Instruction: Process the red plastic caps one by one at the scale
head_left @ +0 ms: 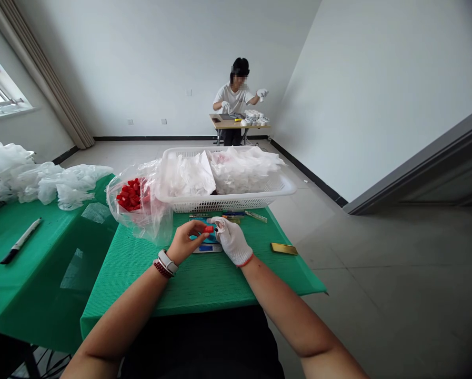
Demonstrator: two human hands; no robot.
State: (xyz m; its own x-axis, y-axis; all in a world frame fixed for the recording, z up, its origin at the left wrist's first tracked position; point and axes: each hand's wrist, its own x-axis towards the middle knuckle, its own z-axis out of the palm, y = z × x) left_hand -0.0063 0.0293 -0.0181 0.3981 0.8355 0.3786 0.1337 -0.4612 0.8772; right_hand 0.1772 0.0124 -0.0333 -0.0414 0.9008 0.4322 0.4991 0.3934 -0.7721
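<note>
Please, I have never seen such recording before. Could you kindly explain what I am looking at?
There is no machine here: a camera worn on a person's head looks forward and down at their own arms. The left hand is bare and pinches a small red piece. The right hand wears a white glove; a small dark thing shows at its fingertips. On the green-covered table are a white basket, a clear bag of red pieces and a gold-coloured block. Another person works behind.
</note>
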